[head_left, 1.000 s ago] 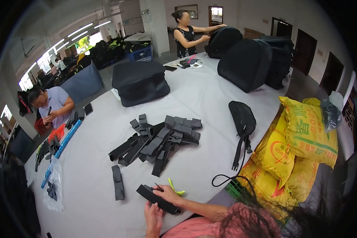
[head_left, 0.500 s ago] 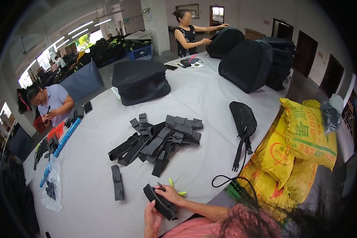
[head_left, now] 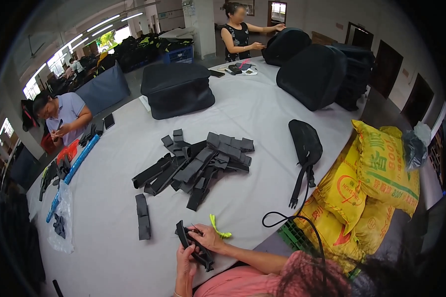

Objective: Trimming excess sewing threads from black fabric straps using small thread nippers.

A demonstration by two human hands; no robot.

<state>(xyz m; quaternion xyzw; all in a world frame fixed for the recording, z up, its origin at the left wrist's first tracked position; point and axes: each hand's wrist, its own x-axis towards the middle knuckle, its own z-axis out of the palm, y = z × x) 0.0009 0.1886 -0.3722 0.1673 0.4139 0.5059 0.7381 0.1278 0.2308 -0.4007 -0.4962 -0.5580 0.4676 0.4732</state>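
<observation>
Low in the picture, just off the table's near side, a black fabric pouch [head_left: 201, 256] is tilted between my two hands. My left hand [head_left: 186, 258] is closed on its lower left side, thumb along the fabric. My right hand [head_left: 209, 238] bends over its upper right side with a slim dark pointed tool in the fingers; only a sliver of it shows, too little to name its kind. Beyond them lies a pile of similar black pouches [head_left: 195, 166]. One single pouch [head_left: 142, 217] lies apart, to the left. A neon-yellow cord [head_left: 219, 227] rests beside my right hand.
A black waist bag [head_left: 305, 143] with a buckled strap lies right, near a black cable [head_left: 302, 218]. Yellow sacks [head_left: 366, 198] are stacked beyond the table edge. Large black bags [head_left: 178, 91] stand at the back. One co-worker [head_left: 67, 119] sits left; another [head_left: 238, 37] stands behind.
The pouch has turned between my hands and now shows more of its edge. The tool in my right hand is less visible, and the view has shifted slightly.
</observation>
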